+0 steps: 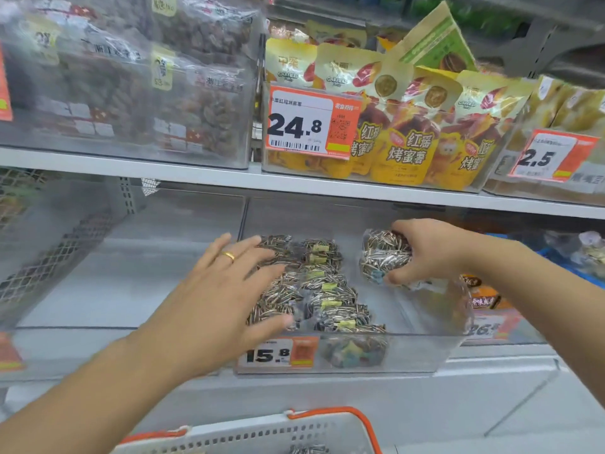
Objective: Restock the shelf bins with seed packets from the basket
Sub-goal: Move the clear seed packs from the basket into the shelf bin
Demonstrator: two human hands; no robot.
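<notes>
The right hand (pixel 432 253) is closed around a clear plastic packet of striped sunflower seeds (pixel 384 255), holding it over the bare right side of the transparent plastic shelf bin (pixel 425 355). The left hand (pixel 216 290) lies flat and spread, holding nothing, its fingertips on the rows of matching seed packets (pixel 324 290) stacked in the bin's left half. The gap sits directly below the held packet, so the right hand is nearer. The white basket with orange handles (pixel 262 434) waits below.
</notes>
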